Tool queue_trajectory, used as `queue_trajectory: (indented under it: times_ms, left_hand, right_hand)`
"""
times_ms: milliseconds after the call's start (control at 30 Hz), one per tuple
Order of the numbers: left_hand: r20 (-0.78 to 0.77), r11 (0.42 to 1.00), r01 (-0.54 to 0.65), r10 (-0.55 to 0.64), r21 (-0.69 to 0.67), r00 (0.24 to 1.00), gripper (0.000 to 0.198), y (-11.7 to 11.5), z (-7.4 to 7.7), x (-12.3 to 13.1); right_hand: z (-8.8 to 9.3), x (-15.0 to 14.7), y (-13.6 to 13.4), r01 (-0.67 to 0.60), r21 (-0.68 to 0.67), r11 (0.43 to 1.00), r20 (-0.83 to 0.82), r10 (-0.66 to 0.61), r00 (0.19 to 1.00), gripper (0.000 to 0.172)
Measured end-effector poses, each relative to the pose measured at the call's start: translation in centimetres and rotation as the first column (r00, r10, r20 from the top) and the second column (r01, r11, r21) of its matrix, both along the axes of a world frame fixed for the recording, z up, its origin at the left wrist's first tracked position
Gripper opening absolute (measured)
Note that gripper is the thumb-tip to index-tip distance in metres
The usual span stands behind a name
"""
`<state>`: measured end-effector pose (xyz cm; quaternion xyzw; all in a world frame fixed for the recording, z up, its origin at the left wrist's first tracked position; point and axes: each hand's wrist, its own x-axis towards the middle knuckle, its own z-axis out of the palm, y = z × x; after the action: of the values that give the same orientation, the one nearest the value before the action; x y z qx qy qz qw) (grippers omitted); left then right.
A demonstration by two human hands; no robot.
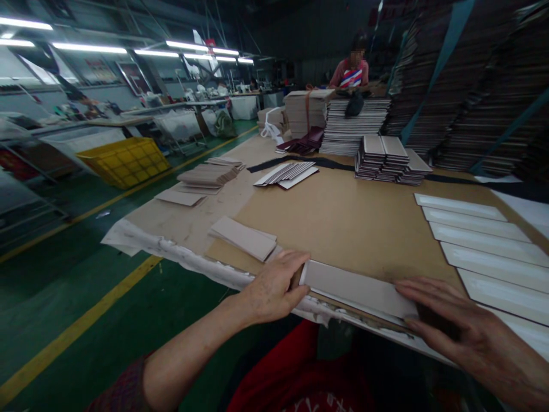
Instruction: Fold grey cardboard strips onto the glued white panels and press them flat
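A long, pale grey-beige cardboard strip [358,287] lies along the near edge of the table. My left hand [277,286] has its thumb and fingers closed around the strip's left end. At the right end, my right hand [461,320] grips it, fingers on the far side and thumb on the near side. Just beyond my left hand, a few similar cardboard pieces [244,237] overlap on the tabletop. To the right of my right hand, several white-faced strips with dark edges [493,249] are fanned out in a row.
The brown-covered table [334,217] bears fanned cardboard pieces [201,180], thin white-edged strips [289,174], stacked dark-edged boards [381,157] and dark red pieces [306,140]. Tall board stacks [463,86] rise at the right. A person [351,71] is behind the far stacks. A yellow crate [124,162] stands left.
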<state>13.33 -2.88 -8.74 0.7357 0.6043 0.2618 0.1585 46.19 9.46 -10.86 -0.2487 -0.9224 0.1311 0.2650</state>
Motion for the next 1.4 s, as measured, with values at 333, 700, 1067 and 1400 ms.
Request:
queue_trajectory:
  times_ms: [333,700,1067,1400]
  left_hand:
    - [0.019,0.999,0.020,-0.021,0.049,1.000,0.045,0.1,-0.3,0.0]
    - [-0.004,0.997,0.017,-0.017,0.070,1.000,0.034,0.3,-0.5,0.2]
    - [-0.057,0.999,0.009,-0.006,0.049,0.998,0.031,0.5,-0.5,0.0]
    - [-0.072,0.999,0.002,0.001,0.041,0.997,0.029,0.5,-0.4,0.1]
  right_hand:
    - [-0.4,-0.5,0.1,-0.011,-0.009,1.000,0.022,0.011,1.000,0.040]
    - [-0.3,-0.4,0.1,-0.019,-0.044,0.999,0.055,0.022,0.998,0.042]
    - [0.6,-0.5,-1.1,0.011,-0.095,0.995,0.149,0.003,0.989,0.042]
    - [0.8,-0.8,-1.3,0.016,-0.079,0.997,0.141,-0.004,0.990,0.041]
